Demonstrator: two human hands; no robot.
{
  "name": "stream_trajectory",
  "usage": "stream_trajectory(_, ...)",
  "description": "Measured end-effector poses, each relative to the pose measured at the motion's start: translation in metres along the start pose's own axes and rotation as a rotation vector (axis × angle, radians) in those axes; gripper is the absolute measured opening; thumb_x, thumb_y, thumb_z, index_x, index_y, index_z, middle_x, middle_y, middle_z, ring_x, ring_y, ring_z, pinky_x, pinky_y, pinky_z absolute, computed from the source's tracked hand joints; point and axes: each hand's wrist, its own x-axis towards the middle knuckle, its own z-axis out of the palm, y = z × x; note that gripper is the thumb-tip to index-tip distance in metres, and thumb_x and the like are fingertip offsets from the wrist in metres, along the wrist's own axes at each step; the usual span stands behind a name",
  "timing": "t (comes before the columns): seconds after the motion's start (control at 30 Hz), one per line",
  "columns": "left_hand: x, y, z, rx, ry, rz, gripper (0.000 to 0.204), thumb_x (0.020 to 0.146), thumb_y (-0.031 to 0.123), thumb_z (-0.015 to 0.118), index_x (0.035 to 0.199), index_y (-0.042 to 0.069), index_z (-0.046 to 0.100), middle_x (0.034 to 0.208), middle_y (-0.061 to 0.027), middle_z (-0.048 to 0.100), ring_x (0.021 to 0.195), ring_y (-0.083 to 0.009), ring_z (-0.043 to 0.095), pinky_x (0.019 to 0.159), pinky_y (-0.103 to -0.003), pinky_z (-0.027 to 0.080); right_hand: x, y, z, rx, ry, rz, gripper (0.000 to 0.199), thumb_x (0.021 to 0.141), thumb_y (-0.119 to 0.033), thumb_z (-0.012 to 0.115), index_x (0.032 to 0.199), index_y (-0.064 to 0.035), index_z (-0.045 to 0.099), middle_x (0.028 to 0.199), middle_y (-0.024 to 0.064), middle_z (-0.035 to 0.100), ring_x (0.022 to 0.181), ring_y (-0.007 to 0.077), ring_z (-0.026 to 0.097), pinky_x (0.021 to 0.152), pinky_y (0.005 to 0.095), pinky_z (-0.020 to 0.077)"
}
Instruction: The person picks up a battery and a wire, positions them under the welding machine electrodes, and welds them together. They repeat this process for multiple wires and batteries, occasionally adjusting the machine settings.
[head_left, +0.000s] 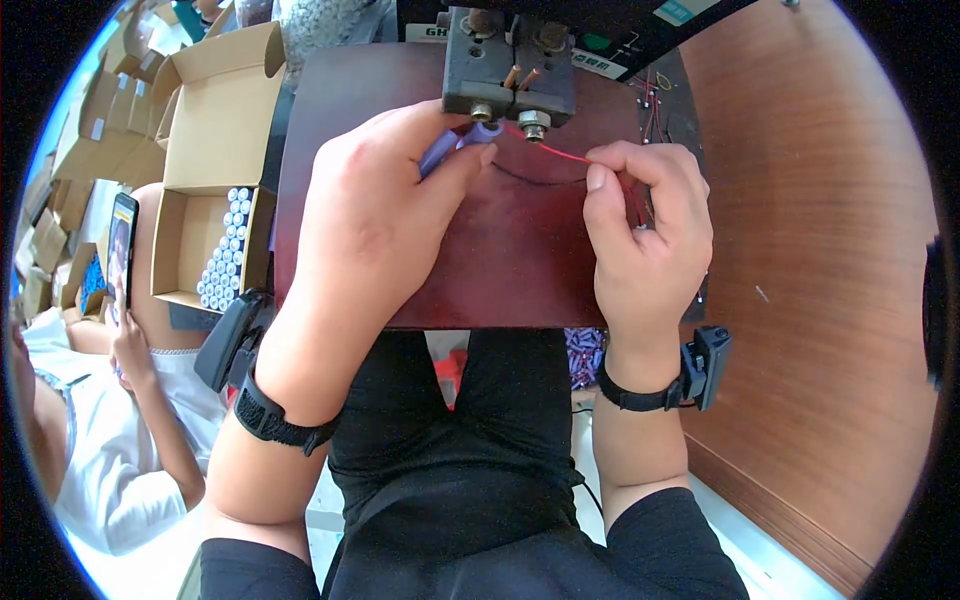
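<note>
My left hand [375, 200] is closed on a purple cylindrical battery cell [438, 153], holding it just below the dark metal head [490, 90] of a bench machine that looks like a spot welder. Part of the cell is hidden by my thumb and fingers. My right hand [655, 215] pinches a thin red wire [560, 153] between thumb and forefinger. That wire runs left to the cell's end under the machine head. A black wire [535, 182] sags below it between the two hands. Both hands are above a dark red board [500, 260].
At the left, an open cardboard box [175, 245] holds several upright cells [225, 250]. Beside it a person in white holds a phone [122, 250]. Loose wires [655, 110] lie right of the board. Below its front edge are many purple cells [585, 355]. A wooden surface [810, 250] stretches along the right.
</note>
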Motion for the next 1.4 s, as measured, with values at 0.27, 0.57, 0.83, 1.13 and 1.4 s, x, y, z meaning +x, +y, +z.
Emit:
stream_trajectory(0.27, 0.0, 0.0, -0.001, 0.011, 0.005, -0.005, 0.02, 0.089, 0.014, 0.073, 0.105, 0.002, 0.074, 0.083, -0.0117, 0.074, 0.073, -0.0145, 0.069, 0.071, -0.031, 0.054, -0.002, -0.004, -0.005, -0.034, -0.075, 0.02, 0.008, 0.086, -0.001, 0.071, 0.094, -0.0033, 0.069, 0.09, 0.0068, 0.064, 0.084, 0.0201, 0.06, 0.08, 0.0303, 0.0467)
stream_trajectory(0.57, 0.001, 0.003, -0.002, -0.023, -0.004, -0.047, 0.023, 0.088, 0.017, 0.075, 0.106, 0.003, 0.074, 0.079, -0.015, 0.07, 0.069, -0.0175, 0.064, 0.069, -0.032, 0.052, -0.002, 0.0, -0.001, 0.014, -0.018, 0.049, 0.01, 0.081, -0.008, 0.075, 0.089, -0.0099, 0.071, 0.084, 0.0041, 0.066, 0.081, 0.0226, 0.062, 0.082, 0.0344, 0.0436)
stream_trajectory(0.83, 0.001, 0.001, -0.002, 0.002, 0.016, -0.043, 0.022, 0.088, 0.018, 0.075, 0.102, 0.001, 0.073, 0.078, -0.016, 0.069, 0.067, -0.0216, 0.063, 0.068, -0.034, 0.051, -0.001, -0.003, -0.003, -0.008, -0.069, 0.028, 0.008, 0.084, -0.005, 0.072, 0.091, -0.0075, 0.07, 0.088, 0.0049, 0.066, 0.084, 0.0222, 0.061, 0.083, 0.0335, 0.044)
stream_trajectory(1.13, -0.002, 0.001, -0.006, 0.027, -0.034, 0.05, 0.025, 0.087, 0.017, 0.077, 0.105, 0.001, 0.074, 0.094, -0.0178, 0.073, 0.085, -0.0267, 0.071, 0.077, -0.033, 0.053, -0.003, -0.006, -0.006, 0.043, -0.13, 0.092, 0.007, 0.088, -0.007, 0.07, 0.095, -0.0065, 0.069, 0.089, 0.0058, 0.066, 0.092, 0.0223, 0.059, 0.086, 0.0336, 0.044)
stream_trajectory(1.4, -0.024, 0.006, -0.01, -0.061, -0.046, 0.095, 0.026, 0.09, 0.017, 0.075, 0.11, 0.0, 0.07, 0.098, -0.0166, 0.072, 0.091, -0.0309, 0.07, 0.084, -0.036, 0.054, -0.034, -0.026, -0.112, 0.142, -0.177, 0.134, 0.005, 0.087, 0.0, 0.066, 0.093, -0.0011, 0.066, 0.088, 0.0081, 0.063, 0.086, 0.0191, 0.06, 0.079, 0.0307, 0.0463)
